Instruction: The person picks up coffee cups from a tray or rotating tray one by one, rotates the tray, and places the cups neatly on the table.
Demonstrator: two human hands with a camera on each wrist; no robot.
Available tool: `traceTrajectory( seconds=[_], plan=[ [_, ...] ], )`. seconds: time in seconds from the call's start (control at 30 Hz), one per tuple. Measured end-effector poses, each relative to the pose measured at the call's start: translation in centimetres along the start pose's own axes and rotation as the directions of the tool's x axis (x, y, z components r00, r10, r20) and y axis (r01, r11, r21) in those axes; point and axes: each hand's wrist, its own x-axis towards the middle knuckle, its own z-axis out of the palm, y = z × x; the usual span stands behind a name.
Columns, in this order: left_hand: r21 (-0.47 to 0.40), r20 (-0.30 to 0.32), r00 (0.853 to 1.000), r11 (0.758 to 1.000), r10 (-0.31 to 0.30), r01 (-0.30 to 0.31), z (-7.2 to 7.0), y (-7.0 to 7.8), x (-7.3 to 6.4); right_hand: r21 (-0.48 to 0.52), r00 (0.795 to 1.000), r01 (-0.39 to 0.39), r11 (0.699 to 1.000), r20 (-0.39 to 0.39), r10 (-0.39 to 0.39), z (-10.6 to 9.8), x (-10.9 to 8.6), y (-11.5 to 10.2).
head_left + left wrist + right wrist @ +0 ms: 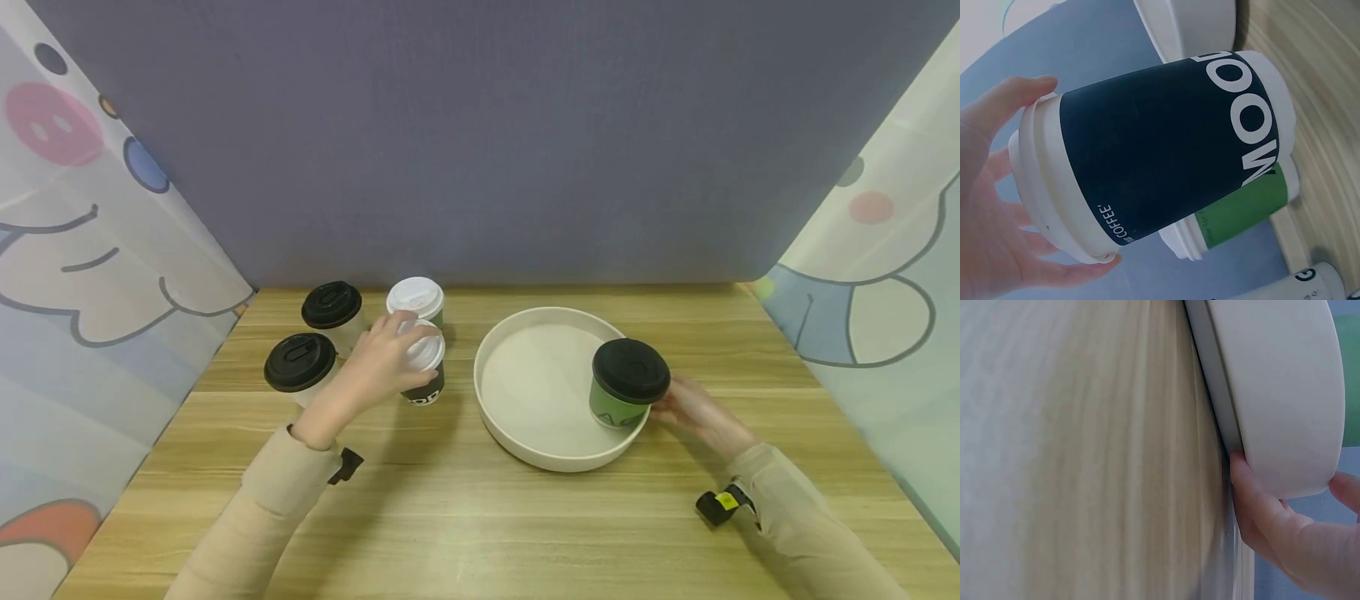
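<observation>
In the head view my left hand reaches over a dark paper coffee cup with a white lid. Seen from the left wrist, the fingers and thumb are curled round the lid of this dark cup. My right hand is at the right side of a round cream tray. The right wrist view shows its fingers at the underside of the tray wall and the thumb at the rim. A green coffee cup with a black lid stands inside the tray.
Behind the dark cup stands a green cup with a white lid. Two white cups with black lids stand further left, beside my left forearm. A grey panel rises behind the wooden table, and patterned curtains hang on both sides.
</observation>
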Motion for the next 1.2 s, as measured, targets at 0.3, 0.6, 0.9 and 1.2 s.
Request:
traceTrajectory(
  seconds=[0.3, 0.6, 0.9, 1.2],
  plan=[
    [0.004, 0.024, 0.999, 0.999, -0.033, 0.033, 0.5, -1.2, -0.7, 0.022, 1.0, -0.01, 1.0, -0.009, 0.01, -0.1, 0.0, 0.0],
    [0.002, 0.011, 0.999, 0.999, -0.038, 0.038, 1.1, -1.9, -1.1, 0.014, 1.0, 0.006, 1.0, 0.001, -0.007, 0.0, -0.1, 0.0],
    [0.004, 0.023, 0.998, 0.999, -0.052, 0.052, 1.5, -2.3, -1.3, -0.015, 1.0, 0.017, 1.0, 0.019, -0.017, 0.0, -0.2, 0.1],
    [0.005, 0.024, 0.999, 0.999, -0.042, 0.042, 2.0, -2.5, -1.2, -0.045, 0.999, 0.033, 0.998, 0.032, -0.031, 0.0, -0.3, 0.1]
  ],
)
